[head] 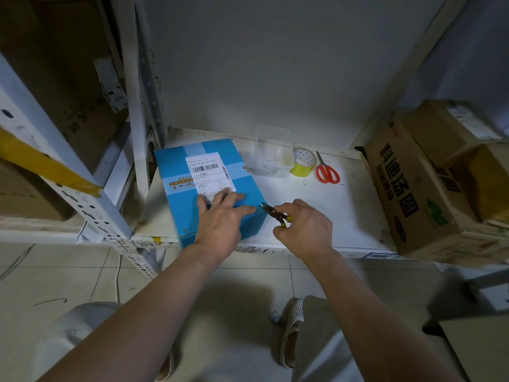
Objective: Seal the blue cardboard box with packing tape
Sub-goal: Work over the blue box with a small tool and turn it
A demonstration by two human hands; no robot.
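I observe the blue box (192, 188) lying on the white shelf (330, 205), label (210, 172) up. My left hand (223, 216) presses flat on its top, fingers straight. My right hand (305, 224) grips small snips (274, 212) at the box's right edge. The tape roll (303, 162) and red scissors (326, 172) lie behind, untouched.

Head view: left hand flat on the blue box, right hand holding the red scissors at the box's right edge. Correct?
Not quite. The right hand holds a small dark cutter with yellow handles, not the red scissors, which lie on the shelf beside the tape roll. The head view shows this. The left hand does lie flat on the blue box.
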